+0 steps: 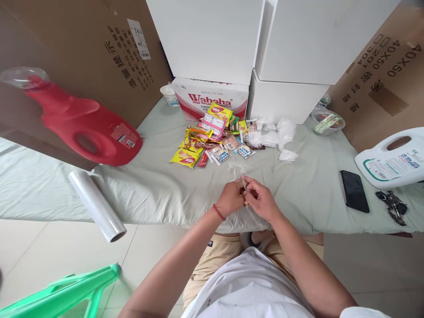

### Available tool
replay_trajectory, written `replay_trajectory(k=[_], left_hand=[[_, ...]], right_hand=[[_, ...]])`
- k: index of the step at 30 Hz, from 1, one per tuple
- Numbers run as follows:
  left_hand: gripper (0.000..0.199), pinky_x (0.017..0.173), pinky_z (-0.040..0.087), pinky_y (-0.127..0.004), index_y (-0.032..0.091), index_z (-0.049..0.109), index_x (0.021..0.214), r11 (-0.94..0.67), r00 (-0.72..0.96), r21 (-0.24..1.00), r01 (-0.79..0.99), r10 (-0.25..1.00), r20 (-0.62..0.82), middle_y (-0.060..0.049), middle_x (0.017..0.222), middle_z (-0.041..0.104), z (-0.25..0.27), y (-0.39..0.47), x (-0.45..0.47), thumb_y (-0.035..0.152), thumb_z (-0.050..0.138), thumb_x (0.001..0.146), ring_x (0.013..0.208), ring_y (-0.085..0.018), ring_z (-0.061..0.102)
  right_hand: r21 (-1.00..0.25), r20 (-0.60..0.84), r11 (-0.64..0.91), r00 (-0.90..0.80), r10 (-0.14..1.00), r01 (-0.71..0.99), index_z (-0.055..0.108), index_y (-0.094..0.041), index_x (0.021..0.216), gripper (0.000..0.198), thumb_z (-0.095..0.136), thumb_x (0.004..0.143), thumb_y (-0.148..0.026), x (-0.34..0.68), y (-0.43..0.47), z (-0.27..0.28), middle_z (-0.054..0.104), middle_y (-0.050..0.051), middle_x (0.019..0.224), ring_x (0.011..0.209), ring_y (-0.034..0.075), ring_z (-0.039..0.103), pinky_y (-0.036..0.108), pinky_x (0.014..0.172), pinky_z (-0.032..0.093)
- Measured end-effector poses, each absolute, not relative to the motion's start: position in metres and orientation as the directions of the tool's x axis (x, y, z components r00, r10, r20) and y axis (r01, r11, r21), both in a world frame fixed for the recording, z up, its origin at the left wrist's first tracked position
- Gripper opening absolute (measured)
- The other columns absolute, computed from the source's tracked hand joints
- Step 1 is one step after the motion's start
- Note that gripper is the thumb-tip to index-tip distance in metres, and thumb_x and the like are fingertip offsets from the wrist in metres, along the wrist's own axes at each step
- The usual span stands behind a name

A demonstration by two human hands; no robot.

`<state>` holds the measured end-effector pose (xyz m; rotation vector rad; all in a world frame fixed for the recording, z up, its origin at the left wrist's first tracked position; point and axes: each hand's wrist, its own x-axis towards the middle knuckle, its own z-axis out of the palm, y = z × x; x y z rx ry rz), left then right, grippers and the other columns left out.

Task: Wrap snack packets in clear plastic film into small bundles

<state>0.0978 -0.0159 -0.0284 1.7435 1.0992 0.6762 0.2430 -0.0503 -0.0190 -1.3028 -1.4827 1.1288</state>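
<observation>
My left hand (pixel 232 195), with a red cord at the wrist, is closed on a piece of clear plastic film (pixel 237 169). Close against it, my right hand (pixel 260 198) pinches the same film, fingertips meeting. A small tan item shows between the hands, mostly hidden by the fingers, so its kind is unclear. Just beyond lies a pile of wrapped snacks, among them a yellow snack packet (pixel 185 157), a pink packet (pixel 213 125) and a small white-and-blue packet (pixel 245 150). Bunched clear plastic (pixel 285 132) lies at the pile's right side.
A roll of plastic film (pixel 97 206) overhangs the left front edge. A red jug (pixel 89 123), Wahaba carton (pixel 210 95), paper cup (pixel 169 95), plastic bowl (pixel 327 121), white jug (pixel 394 159), phone (pixel 354 191) and keys (pixel 392 206) surround the cloth. A green stool (pixel 66 291) stands below.
</observation>
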Motion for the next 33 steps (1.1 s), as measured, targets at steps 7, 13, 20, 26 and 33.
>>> replay_trajectory(k=[7, 13, 20, 26, 33], left_hand=[[0.049, 0.048, 0.036, -0.025, 0.014, 0.067, 0.114, 0.296, 0.169, 0.95, -0.101, 0.946, -0.277, -0.009, 0.098, 0.075, -0.037, -0.019, 0.049, 0.045, 0.069, 0.075, 0.049, -0.007, 0.046], [0.101, 0.102, 0.049, -0.045, 0.013, 0.046, 0.141, 0.177, -0.222, 0.899, 0.4, 0.971, -0.092, -0.023, 0.146, 0.052, -0.045, -0.016, 0.07, 0.058, 0.087, 0.06, 0.127, -0.034, 0.057], [0.115, 0.117, 0.037, -0.048, 0.011, 0.028, 0.154, 0.247, -0.3, 0.825, 0.507, 0.949, -0.099, -0.026, 0.154, 0.045, -0.046, 0.011, 0.088, 0.048, 0.087, 0.062, 0.145, -0.039, 0.043], [0.041, 0.085, 0.05, -0.036, 0.016, 0.066, 0.11, 0.304, -0.242, 0.858, 0.414, 0.946, -0.217, -0.01, 0.097, 0.074, -0.061, 0.037, 0.059, 0.032, 0.071, 0.073, 0.095, -0.026, 0.069], [0.014, 0.068, 0.044, -0.026, 0.019, 0.062, 0.079, 0.207, -0.192, 0.918, 0.338, 0.97, -0.148, 0.001, 0.072, 0.063, -0.061, 0.038, 0.049, 0.032, 0.063, 0.073, 0.071, -0.016, 0.058]], right_hand=[[-0.652, 0.062, 0.175, -0.178, 0.982, 0.738, 0.06, -0.023, 0.081, 0.012, 0.052, 0.09, -0.02, 0.227, -0.053, -0.023, 0.062, 0.005, 0.146, 0.121, 0.022, 0.067, 0.031, 0.087, 0.053], [-0.346, -0.007, 0.237, -0.255, 0.967, 0.908, 0.065, -0.021, 0.126, 0.035, 0.044, 0.098, -0.023, 0.214, -0.062, -0.016, 0.049, 0.007, 0.158, 0.119, 0.024, 0.068, 0.033, 0.083, 0.056], [-0.245, -0.096, 0.241, -0.27, 0.958, 0.939, 0.064, -0.02, 0.127, 0.034, 0.044, 0.1, -0.027, 0.212, -0.062, -0.01, 0.042, 0.008, 0.163, 0.116, 0.025, 0.069, 0.035, 0.084, 0.057], [-0.318, -0.013, 0.33, -0.352, 0.936, 0.889, 0.066, -0.022, 0.127, 0.032, 0.051, 0.1, -0.032, 0.218, -0.067, -0.019, 0.034, 0.005, 0.167, 0.124, 0.028, 0.065, 0.04, 0.092, 0.057], [-0.465, 0.165, 0.529, -0.517, 0.84, 0.71, 0.032, -0.022, 0.161, 0.063, 0.049, 0.104, -0.039, 0.239, -0.084, -0.033, 0.038, 0.012, 0.164, 0.147, 0.028, 0.044, 0.046, 0.11, 0.049]])
